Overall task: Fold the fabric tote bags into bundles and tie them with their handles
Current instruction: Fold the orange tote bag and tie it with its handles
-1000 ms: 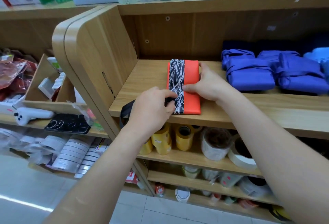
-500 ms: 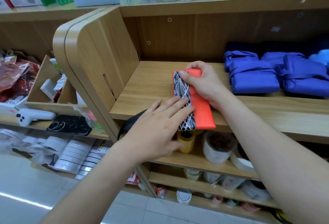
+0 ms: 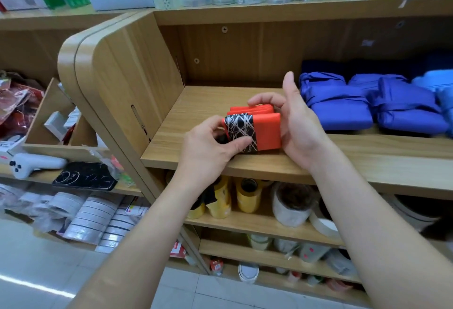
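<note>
An orange tote bag (image 3: 267,130) with a black-and-white line-patterned band is folded into a thick bundle at the front of the wooden shelf (image 3: 367,161). My right hand (image 3: 297,129) cups its right side, fingers curled over the top layers. My left hand (image 3: 210,146) pinches the patterned left end, thumb on the front face. A black handle strap (image 3: 208,198) hangs below my left wrist, partly hidden.
Several folded and tied blue bags (image 3: 338,105) lie on the shelf to the right. Tape rolls (image 3: 247,196) fill the shelf below. A phone (image 3: 84,179) and a white controller (image 3: 31,165) lie on the lower left shelf. The curved wooden side panel (image 3: 117,83) stands left.
The long flat strip of bag has been folded over itself into a shorter, thicker bundle. My left hand went from pressing flat to pinching the patterned end; my right hand moved to the bundle's right side.
</note>
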The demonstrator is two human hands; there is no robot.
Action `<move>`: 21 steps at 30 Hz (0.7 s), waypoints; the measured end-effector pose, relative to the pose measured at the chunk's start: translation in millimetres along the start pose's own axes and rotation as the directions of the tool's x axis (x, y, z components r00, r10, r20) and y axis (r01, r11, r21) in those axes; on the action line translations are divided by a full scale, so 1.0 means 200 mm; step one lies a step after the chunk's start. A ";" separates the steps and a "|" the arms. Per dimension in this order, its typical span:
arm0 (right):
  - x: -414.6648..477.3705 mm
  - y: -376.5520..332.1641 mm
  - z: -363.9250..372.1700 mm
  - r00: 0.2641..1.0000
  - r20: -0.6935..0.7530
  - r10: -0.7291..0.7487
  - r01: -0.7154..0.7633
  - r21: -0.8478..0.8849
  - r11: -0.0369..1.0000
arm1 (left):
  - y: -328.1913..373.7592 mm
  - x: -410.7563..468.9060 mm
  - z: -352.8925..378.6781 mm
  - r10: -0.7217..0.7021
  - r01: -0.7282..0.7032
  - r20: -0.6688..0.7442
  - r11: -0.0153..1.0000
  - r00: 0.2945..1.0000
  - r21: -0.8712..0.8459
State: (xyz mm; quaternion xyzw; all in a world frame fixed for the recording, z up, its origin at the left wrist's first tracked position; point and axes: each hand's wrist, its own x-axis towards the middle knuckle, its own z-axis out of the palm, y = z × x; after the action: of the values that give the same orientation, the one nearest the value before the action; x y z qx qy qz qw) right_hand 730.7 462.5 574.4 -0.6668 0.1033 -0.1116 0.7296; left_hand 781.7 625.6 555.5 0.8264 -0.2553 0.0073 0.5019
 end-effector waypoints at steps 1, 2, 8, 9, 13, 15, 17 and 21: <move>-0.02 0.00 0.01 1.000 -0.017 -0.023 0.022 -0.063 0.998 | 0.01 0.00 0.00 -0.015 0.016 -0.038 1.000 0.999 0.027; -0.04 0.01 0.03 0.997 -0.051 -0.061 0.053 -0.137 0.989 | 0.01 0.01 0.00 -0.024 0.026 -0.051 0.999 0.998 0.048; -0.09 0.10 0.17 0.861 -0.344 -0.375 0.322 -0.202 0.925 | 0.05 0.01 0.01 -0.019 -0.014 0.313 0.995 0.949 0.101; -0.09 0.11 0.18 0.839 -0.387 -0.382 0.336 -0.185 0.924 | 0.06 -0.01 0.01 0.010 -0.039 0.323 0.996 0.946 0.082; -0.09 0.11 0.18 0.760 -0.524 -0.384 0.360 -0.153 0.920 | 0.06 -0.08 0.06 0.085 -0.116 0.309 0.990 0.947 0.084; -0.09 0.07 0.16 0.786 -0.486 -0.382 0.327 -0.197 0.924 | 0.06 -0.09 0.07 0.084 -0.116 0.283 0.988 0.956 0.097; -0.11 0.02 0.12 0.889 -0.299 -0.347 0.259 -0.296 0.919 | 0.05 -0.09 0.06 0.068 -0.095 0.259 0.991 0.963 0.091; -0.15 -0.13 -0.02 0.951 0.281 -0.125 0.298 -0.740 0.603 | 0.05 -0.09 0.06 0.091 -0.132 0.317 0.985 0.944 0.111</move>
State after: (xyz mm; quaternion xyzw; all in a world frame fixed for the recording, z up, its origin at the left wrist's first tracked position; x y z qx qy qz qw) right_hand 699.6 465.1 600.6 -0.9300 -0.0130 -0.0747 0.3597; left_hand 759.1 618.8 553.5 0.8325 -0.3764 -0.0778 0.3991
